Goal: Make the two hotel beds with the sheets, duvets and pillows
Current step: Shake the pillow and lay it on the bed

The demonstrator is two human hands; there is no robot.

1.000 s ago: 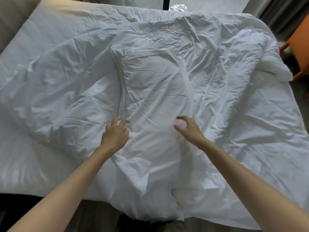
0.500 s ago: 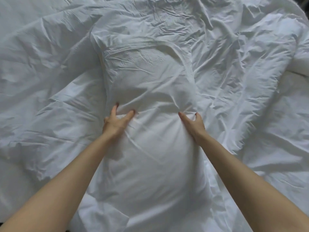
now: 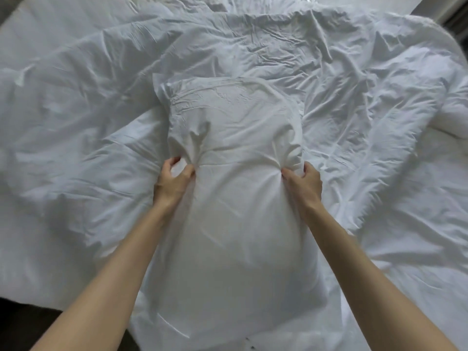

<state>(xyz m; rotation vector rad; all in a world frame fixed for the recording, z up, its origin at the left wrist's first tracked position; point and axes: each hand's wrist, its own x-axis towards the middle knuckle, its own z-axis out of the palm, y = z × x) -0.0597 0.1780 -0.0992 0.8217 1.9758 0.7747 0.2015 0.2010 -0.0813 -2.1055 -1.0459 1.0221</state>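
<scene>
Head view: a white pillow [image 3: 235, 138] in its case is lying lengthwise in the middle of the bed, one short end pointing away from the person and the other reaching toward the bottom of the picture. The far half of the pillow is showing fine creases. The near half is looking smoother and puffed.

The left hand [image 3: 173, 184] is grasping the pillow at its left edge, about halfway along its length. Its fingers [image 3: 186, 173] and thumb are curling round a bunch of the case, and folds are radiating from the grip toward the pillow's far end. The right hand [image 3: 305, 184] is grasping the pillow at the opposite edge, level with the left hand. Its fingers [image 3: 287, 173] are digging into the fabric, and a gathered fold is rising just beyond them. The cloth between the two grips is stretching taut across the pillow. Both bare forearms are running along the pillow's near half, one on each side.

A rumpled white duvet [image 3: 83, 127] is lying under the pillow and spreading out from it to the left, to the right and beyond its far end. Beyond the duvet, far to the left of the pillow's far end, a flat strip of white sheet [image 3: 35, 39] is showing. To the left of the pillow's near end, past the edge of the bed, a dark floor [image 3: 22, 323] is showing.
</scene>
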